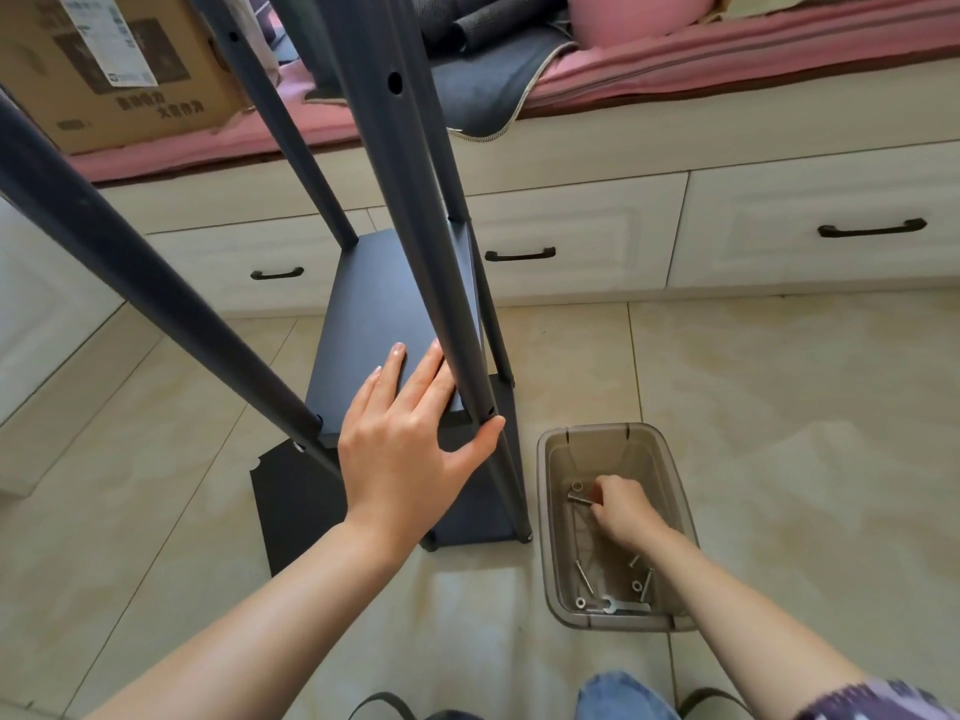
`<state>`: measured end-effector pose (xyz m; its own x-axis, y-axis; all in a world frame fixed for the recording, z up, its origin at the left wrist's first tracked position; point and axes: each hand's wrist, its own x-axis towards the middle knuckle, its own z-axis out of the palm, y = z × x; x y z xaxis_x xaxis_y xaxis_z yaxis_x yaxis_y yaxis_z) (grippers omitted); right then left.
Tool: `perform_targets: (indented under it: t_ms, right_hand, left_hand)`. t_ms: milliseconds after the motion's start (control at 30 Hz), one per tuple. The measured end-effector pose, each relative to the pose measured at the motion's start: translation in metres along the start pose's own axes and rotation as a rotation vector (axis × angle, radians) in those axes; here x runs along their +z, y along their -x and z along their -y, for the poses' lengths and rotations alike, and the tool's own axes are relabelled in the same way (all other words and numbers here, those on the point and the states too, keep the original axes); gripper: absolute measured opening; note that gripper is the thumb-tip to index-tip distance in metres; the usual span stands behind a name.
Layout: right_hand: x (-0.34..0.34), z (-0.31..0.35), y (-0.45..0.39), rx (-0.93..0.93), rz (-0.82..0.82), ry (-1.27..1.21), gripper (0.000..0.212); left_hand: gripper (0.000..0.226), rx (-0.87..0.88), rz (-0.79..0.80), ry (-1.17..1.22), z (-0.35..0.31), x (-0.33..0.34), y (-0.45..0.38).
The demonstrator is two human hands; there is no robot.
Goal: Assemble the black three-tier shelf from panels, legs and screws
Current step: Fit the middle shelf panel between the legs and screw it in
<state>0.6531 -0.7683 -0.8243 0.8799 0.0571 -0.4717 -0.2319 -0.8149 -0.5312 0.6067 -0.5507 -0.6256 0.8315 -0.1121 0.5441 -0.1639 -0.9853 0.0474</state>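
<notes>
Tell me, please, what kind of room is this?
Probably a bedroom at home: a raised cream wooden platform with black-handled drawers, a pink mattress pad on top, and a beige tiled floor.

Legs (415, 163) run out of the top edge, upper ends unseen. Right hand (621, 506) fingertips curl under inside the bin (680, 517); what they touch is indistinct. Carton (104, 70) print unreadable.

Four slanting legs (415, 210) fence the panel (384, 324) — open floor (779, 407) lies right.
</notes>
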Motion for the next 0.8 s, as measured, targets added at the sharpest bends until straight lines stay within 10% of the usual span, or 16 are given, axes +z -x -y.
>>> perform_targets:
  t_ms: [800]
  right_hand:
    - [0.016, 0.007, -0.013, -0.249, -0.024, 0.559, 0.019]
  left_hand:
    - [0.056, 0.004, -0.021, 0.004, 0.001, 0.003, 0.001]
